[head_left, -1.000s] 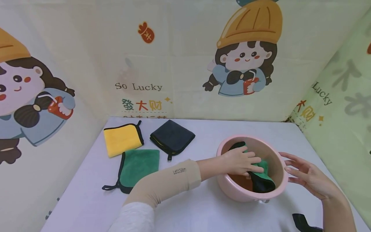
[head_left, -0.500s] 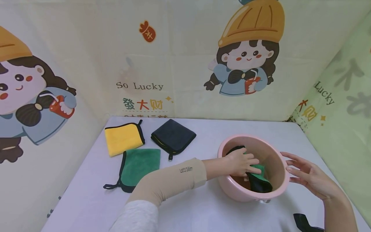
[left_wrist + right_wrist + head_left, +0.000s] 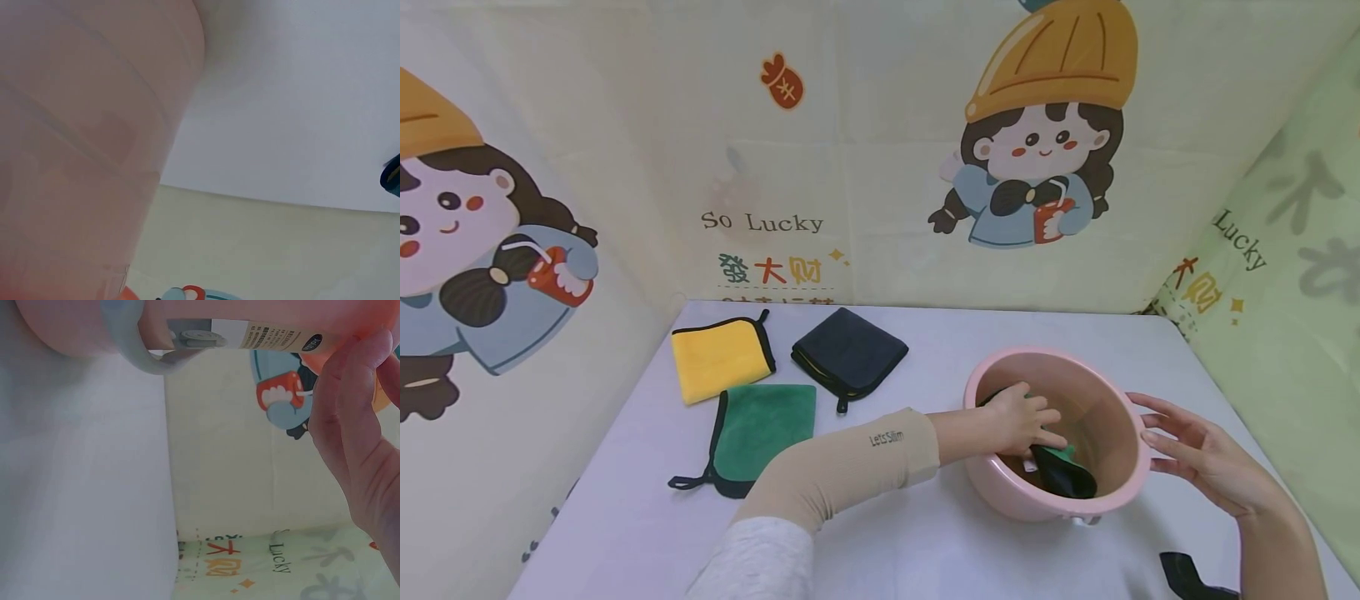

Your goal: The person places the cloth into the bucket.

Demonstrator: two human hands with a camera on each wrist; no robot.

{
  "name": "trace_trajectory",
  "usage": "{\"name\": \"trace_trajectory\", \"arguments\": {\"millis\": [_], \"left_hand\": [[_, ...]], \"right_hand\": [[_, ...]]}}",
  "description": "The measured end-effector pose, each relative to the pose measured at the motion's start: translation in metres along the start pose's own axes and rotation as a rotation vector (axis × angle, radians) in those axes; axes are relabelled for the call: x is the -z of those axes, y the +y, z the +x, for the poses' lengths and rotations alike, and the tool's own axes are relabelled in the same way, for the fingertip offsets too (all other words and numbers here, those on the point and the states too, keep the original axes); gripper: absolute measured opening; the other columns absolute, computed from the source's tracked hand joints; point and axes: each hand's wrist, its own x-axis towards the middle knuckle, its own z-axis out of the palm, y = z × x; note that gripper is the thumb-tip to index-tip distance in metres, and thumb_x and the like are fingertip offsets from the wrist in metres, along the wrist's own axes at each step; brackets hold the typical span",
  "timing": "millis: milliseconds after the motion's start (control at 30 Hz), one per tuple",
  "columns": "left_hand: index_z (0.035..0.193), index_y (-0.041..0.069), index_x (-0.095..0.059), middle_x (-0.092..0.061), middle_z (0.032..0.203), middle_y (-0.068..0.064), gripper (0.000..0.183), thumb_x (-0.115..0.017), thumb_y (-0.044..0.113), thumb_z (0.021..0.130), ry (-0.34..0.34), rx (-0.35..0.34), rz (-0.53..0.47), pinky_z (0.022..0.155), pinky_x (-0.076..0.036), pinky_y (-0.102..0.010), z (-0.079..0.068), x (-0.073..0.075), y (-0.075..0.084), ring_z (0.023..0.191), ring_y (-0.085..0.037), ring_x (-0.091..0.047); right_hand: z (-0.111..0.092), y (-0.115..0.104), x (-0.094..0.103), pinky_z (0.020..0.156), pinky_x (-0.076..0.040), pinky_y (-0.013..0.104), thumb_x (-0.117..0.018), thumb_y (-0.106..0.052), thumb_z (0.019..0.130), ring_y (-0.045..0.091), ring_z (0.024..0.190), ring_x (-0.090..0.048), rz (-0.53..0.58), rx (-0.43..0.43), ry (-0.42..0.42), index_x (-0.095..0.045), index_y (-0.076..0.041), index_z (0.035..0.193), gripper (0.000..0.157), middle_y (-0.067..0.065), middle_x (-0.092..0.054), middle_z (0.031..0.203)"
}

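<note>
The left hand [image 3: 1018, 421], fingers spread, rests on a green-and-black cloth [image 3: 1066, 477] inside the pink bucket [image 3: 1002, 490], toward seven o'clock; the right hand [image 3: 1206, 462], fingers apart, touches the bucket's rim at three o'clock.

- Table [image 3: 925, 550]: pale top, far edge against the cloth backdrop.
- Cloth backdrop [image 3: 887, 167]: cream, bearing "So Lucky" lettering [image 3: 762, 222] and a small red print [image 3: 782, 82].
- Cartoon girl [image 3: 1045, 167]: orange hat, blue top.
- Right-hand sheet [image 3: 1300, 350]: pale green, marked "Lucky".
</note>
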Motion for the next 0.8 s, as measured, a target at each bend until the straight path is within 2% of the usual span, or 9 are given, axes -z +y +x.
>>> {"name": "trace_trajectory", "arguments": {"millis": [133, 233, 367, 467, 633, 800], "left_hand": [[0.138, 0.054, 0.005, -0.012, 0.146, 0.016, 0.055, -0.020, 0.063, 0.090, -0.010, 0.000, -0.026, 0.096, -0.027, -0.024, 0.000, 0.001, 0.000, 0.128, -0.004, -0.022], [0.138, 0.054, 0.001, -0.012, 0.146, 0.015, 0.055, -0.024, 0.063, 0.090, 0.004, -0.005, -0.086, 0.098, -0.026, -0.025, -0.001, 0.001, -0.003, 0.127, -0.005, -0.022], [0.140, 0.052, -0.008, -0.015, 0.146, 0.015, 0.059, -0.034, 0.062, 0.088, 0.064, -0.009, -0.236, 0.100, -0.026, -0.029, -0.008, 0.000, -0.011, 0.127, -0.006, -0.022], [0.141, 0.047, -0.015, -0.021, 0.144, 0.013, 0.063, -0.039, 0.062, 0.085, 0.149, 0.017, -0.336, 0.099, -0.027, -0.030, -0.019, -0.002, -0.022, 0.127, -0.007, -0.025], [0.141, 0.040, -0.024, -0.031, 0.138, 0.010, 0.060, -0.038, 0.060, 0.086, 0.334, 0.141, -0.453, 0.097, -0.029, -0.033, -0.050, -0.017, -0.042, 0.121, -0.010, -0.031], [0.139, 0.035, -0.032, -0.034, 0.140, 0.003, 0.056, -0.035, 0.057, 0.088, 0.482, 0.344, -0.559, 0.102, -0.025, -0.042, -0.087, -0.054, -0.045, 0.123, -0.017, -0.033]], "right_hand": [[0.000, -0.001, 0.000, 0.076, -0.052, 0.032, -0.035, 0.009, 0.093, 0.007, 0.101, -0.058, 0.000, -0.007, 0.006, -0.031, -0.011, 0.141, 0.052, -0.006, -0.057, 0.117], [0.000, -0.001, 0.000, 0.076, -0.052, 0.033, -0.035, 0.008, 0.093, 0.007, 0.101, -0.058, 0.011, -0.006, 0.005, -0.032, -0.012, 0.141, 0.052, -0.006, -0.057, 0.116], [0.000, -0.001, -0.001, 0.076, -0.052, 0.033, -0.035, 0.009, 0.093, 0.007, 0.101, -0.058, 0.021, 0.005, -0.002, -0.032, -0.011, 0.141, 0.052, -0.006, -0.057, 0.117], [0.001, -0.001, -0.001, 0.076, -0.052, 0.033, -0.035, 0.009, 0.093, 0.007, 0.100, -0.058, 0.012, 0.008, 0.000, -0.031, -0.010, 0.142, 0.052, -0.007, -0.056, 0.117], [0.001, -0.002, -0.001, 0.075, -0.052, 0.032, -0.035, 0.008, 0.094, 0.007, 0.099, -0.058, 0.014, 0.000, 0.006, -0.032, -0.011, 0.141, 0.052, -0.007, -0.057, 0.117], [0.000, -0.001, -0.001, 0.076, -0.052, 0.031, -0.034, 0.008, 0.094, 0.007, 0.100, -0.058, 0.040, -0.001, -0.007, -0.033, -0.014, 0.141, 0.052, -0.007, -0.057, 0.118]]}}
